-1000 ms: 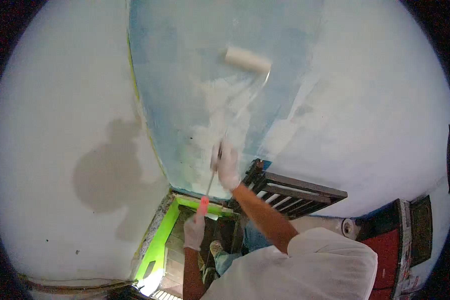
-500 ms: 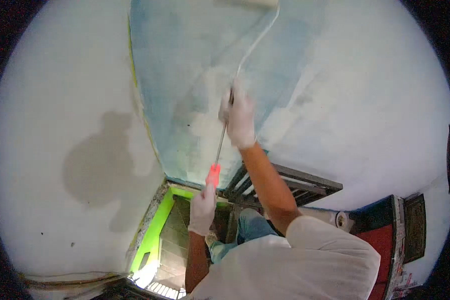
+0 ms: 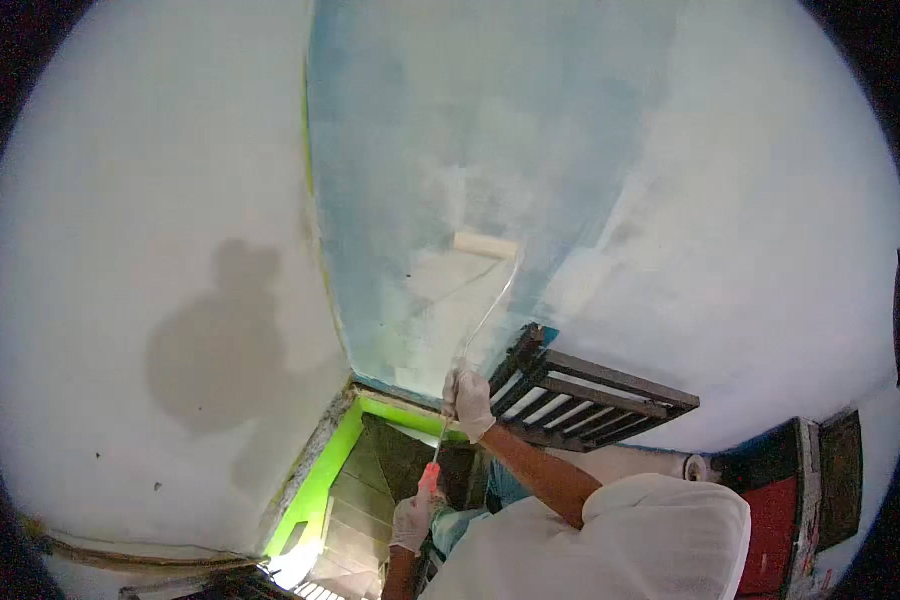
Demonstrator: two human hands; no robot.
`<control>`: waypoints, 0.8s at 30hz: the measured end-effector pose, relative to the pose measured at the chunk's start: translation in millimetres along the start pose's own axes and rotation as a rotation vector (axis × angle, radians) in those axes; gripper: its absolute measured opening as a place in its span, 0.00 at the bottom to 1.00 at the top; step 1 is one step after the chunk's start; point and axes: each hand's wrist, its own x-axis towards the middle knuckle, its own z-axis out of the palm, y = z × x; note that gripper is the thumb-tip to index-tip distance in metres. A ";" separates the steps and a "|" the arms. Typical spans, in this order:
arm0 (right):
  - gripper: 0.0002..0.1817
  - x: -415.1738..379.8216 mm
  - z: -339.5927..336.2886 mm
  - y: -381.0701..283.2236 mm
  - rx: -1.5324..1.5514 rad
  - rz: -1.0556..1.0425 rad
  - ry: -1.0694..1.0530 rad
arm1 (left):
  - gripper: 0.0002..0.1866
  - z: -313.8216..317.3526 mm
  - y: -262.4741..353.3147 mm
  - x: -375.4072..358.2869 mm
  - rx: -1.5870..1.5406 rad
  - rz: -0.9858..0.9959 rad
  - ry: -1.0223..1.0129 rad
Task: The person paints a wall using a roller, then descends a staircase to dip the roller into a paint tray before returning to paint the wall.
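Note:
A paint roller [image 3: 485,245] with a cream sleeve rests against the blue, patchily whitened wall [image 3: 390,170]. Its thin metal frame runs down to a red-orange handle [image 3: 430,477]. Gloved in white, my right hand [image 3: 469,401] is closed around the shaft partway down. Lower, my left hand [image 3: 411,521], also in a white glove, grips the handle's end. Fresh pale patches show on the wall around and below the roller sleeve.
A dark slatted wooden railing [image 3: 620,385] juts out right of my right hand. Below lies a bright green frame [image 3: 335,460] around an opening with steps. A white wall [image 3: 150,250] with a shadow stands at left. A red panel [image 3: 770,530] is at lower right.
The roller has come down the wall from the top edge of the view to its middle. Both my hands have moved lower with it, still gripping the shaft and handle.

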 end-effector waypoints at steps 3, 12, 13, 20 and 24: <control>0.30 22.1 13.1 -37.1 -0.176 -0.237 -0.033 | 0.32 -25.1 56.6 17.9 -0.018 0.021 0.030; 0.25 39.0 81.0 -230.4 0.002 -0.552 -0.141 | 0.29 -96.5 237.3 72.2 0.042 0.317 0.067; 0.25 45.5 76.8 -223.0 -0.065 -0.574 -0.124 | 0.29 -87.5 226.5 72.8 0.041 0.314 0.068; 0.29 28.1 0.6 -15.1 -0.161 -0.282 -0.110 | 0.31 -6.9 61.5 17.9 -0.072 -0.104 0.015; 0.31 18.2 -13.6 14.8 -0.110 -0.079 -0.079 | 0.30 5.4 25.8 -9.1 -0.145 -0.098 0.064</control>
